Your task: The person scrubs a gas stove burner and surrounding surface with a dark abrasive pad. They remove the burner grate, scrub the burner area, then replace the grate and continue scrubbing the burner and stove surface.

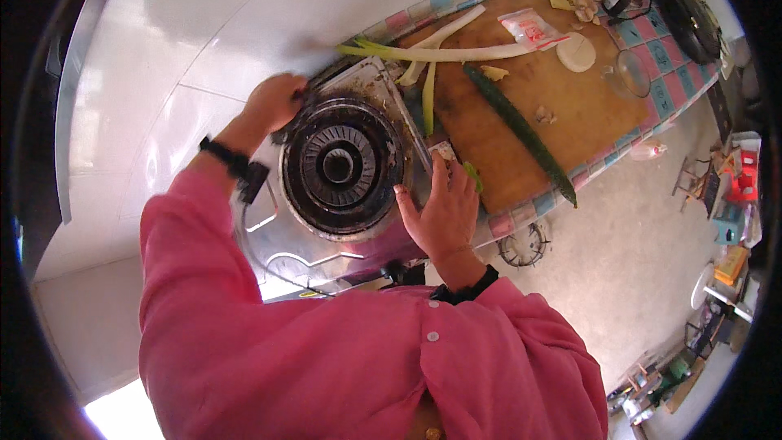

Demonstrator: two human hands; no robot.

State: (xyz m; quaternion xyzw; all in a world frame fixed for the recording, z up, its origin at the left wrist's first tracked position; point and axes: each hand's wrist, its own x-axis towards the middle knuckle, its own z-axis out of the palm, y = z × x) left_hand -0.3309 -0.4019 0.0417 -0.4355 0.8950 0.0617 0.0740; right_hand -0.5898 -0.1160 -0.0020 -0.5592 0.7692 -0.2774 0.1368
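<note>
A gas stove point(379, 238) with a round, blackened burner point(338, 166) lies before me, its pot ring off. My left hand point(280, 101) is bent at the burner's far left edge; its fingers are partly hidden, and whether it grips something dark there I cannot tell. At the stove's right edge my right hand point(445, 211) rests with fingers spread, holding nothing visible. Just past its fingertips is a scrap of green leaf point(473, 176). Leeks point(452, 53) lie across the wooden board point(586, 128) and reach over the stove's far corner. A long cucumber point(519, 125) crosses the board.
On the board are a plastic packet point(531, 29), a pale round slice point(576, 52) and garlic point(585, 8). A glass bowl point(632, 74) stands at its right edge. Bottles and a black lidded thing point(685, 19) are at the back right. A pot ring point(523, 244) lies on the floor.
</note>
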